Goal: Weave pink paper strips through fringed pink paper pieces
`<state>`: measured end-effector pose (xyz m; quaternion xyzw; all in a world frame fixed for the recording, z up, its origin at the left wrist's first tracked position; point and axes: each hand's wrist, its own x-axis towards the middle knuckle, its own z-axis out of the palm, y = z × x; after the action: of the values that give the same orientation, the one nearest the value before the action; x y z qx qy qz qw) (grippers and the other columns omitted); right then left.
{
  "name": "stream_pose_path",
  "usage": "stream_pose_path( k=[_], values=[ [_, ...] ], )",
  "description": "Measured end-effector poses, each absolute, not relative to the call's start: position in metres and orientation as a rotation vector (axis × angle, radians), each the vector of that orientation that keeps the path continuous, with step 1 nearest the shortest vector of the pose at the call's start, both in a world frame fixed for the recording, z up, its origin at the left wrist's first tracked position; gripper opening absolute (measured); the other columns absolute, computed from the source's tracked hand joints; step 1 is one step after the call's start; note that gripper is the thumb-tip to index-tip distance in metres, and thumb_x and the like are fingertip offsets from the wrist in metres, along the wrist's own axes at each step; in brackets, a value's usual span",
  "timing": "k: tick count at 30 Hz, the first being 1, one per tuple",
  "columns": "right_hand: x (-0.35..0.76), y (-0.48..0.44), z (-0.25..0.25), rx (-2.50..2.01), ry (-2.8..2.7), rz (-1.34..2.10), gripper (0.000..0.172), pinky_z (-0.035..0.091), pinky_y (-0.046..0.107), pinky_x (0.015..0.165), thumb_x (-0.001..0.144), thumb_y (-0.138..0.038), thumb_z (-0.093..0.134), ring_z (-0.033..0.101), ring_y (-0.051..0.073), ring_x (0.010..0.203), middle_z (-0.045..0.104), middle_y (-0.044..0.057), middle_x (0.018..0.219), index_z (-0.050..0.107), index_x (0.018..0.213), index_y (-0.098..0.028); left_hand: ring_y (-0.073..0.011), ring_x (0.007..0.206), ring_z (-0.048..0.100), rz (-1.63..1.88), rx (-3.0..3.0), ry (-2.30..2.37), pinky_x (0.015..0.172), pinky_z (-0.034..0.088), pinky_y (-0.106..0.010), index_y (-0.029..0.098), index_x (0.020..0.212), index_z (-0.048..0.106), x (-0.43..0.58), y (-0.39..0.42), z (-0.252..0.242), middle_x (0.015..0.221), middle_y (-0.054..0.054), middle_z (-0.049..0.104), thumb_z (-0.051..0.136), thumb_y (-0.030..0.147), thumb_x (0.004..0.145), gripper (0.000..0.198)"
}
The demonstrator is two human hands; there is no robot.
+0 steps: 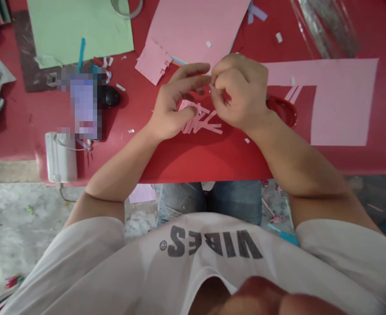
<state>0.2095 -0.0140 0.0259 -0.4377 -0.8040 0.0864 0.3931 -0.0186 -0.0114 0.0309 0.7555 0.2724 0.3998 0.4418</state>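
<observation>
My left hand is over the red table with its fingers stretched out and slightly apart. Its fingertips reach toward those of my right hand. The right thumb and fingers are curled into a pinch; whatever is between them is too small or hidden to name. Under and beside my left thumb lies a small pile of narrow pink paper strips. Red-handled scissors lie beside my right wrist, partly covered by it. A large L-shaped sheet of pink paper lies to the right.
A stack of pink sheets and a notched pink piece lie beyond my hands. Green paper carries a tape roll. At left are a blurred-out phone, a black mouse and a white power bank.
</observation>
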Motion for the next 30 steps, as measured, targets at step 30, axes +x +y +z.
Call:
stream_pose_path(
  k=[30],
  values=[
    [0.214,-0.017,0.041,-1.182,-1.901,0.007,0.012,0.050,0.041,0.071,0.101,-0.022,0.052,0.062,0.024,0.085,0.067,0.007,0.103,0.061,0.103,-0.030,-0.0322,0.126,0.058,1.155,1.567,0.531,0.105,0.055,-0.055,0.041,0.128,0.072,-0.017,0.008,0.012,0.148,0.009,0.061,0.076,0.070,0.079,0.057]
  ],
)
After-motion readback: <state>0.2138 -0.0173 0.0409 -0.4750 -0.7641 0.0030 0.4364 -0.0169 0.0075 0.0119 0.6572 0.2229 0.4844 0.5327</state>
